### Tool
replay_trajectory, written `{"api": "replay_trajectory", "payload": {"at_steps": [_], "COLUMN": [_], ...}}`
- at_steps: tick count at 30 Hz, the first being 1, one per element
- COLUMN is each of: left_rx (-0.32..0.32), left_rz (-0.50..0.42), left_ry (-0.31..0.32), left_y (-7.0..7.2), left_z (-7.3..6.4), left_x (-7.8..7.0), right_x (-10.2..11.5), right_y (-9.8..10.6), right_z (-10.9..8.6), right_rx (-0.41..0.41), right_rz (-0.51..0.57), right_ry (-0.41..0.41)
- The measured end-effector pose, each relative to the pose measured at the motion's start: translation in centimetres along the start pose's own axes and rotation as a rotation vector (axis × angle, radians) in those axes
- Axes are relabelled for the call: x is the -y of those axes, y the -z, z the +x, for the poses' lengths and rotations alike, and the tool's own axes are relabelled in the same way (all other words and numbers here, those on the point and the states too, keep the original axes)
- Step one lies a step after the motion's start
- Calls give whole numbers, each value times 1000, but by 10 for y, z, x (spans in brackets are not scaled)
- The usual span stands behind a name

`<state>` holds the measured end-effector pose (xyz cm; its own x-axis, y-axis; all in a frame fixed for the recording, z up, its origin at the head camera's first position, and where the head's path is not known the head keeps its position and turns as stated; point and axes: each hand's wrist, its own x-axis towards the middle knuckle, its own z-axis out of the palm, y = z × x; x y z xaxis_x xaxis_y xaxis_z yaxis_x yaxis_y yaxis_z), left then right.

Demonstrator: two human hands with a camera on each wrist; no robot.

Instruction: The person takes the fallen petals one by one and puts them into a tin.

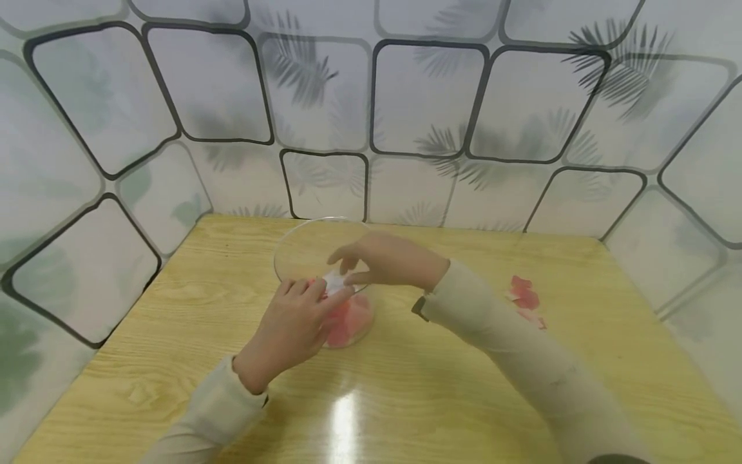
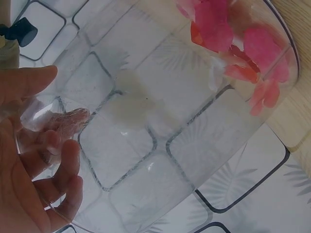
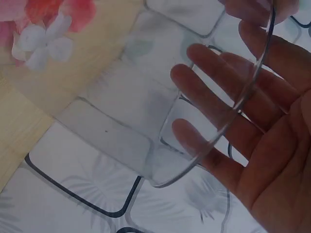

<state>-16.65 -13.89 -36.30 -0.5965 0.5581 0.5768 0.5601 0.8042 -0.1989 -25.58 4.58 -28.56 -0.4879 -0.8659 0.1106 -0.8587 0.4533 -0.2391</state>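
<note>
Left hand (image 1: 292,325): fingers bent by bowl's rim, grip cannot be told through glare | Right hand (image 1: 394,259): fingers loose, released | Bowl (image 2: 146,165): clear, smooth, round-rimmed, between hands | Inside: thin pink petals (image 1: 348,319), white flower (image 3: 46,43)

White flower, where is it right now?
In the right wrist view, the white flower is near the picture's upper left corner, right up against pink and red petals, across from the right hand.

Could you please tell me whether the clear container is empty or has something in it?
It is not empty: the left wrist view shows pink petals through the wall of the clear container.
</note>
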Motion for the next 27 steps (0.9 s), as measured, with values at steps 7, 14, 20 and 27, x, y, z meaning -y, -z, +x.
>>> {"api": "replay_trajectory", "payload": {"at_steps": [7,14,20,27], "left_rx": [3,-16,-3,-22], "left_rz": [6,-9,-14,-8], "left_ry": [-2,0,12,6], "left_y": [-1,-2,-2,-1], "left_z": [1,1,0,-1], "left_x": [0,-1,-1,-1], "right_x": [-9,-24,-43,-78], "right_y": [3,7,8,-9], "right_z": [-14,-48,-90,-144], "right_rx": [-61,-271,-406,-374], "right_rz": [18,-66,-167,-222], "right_ry": [-71,-50,-38,-108]}}
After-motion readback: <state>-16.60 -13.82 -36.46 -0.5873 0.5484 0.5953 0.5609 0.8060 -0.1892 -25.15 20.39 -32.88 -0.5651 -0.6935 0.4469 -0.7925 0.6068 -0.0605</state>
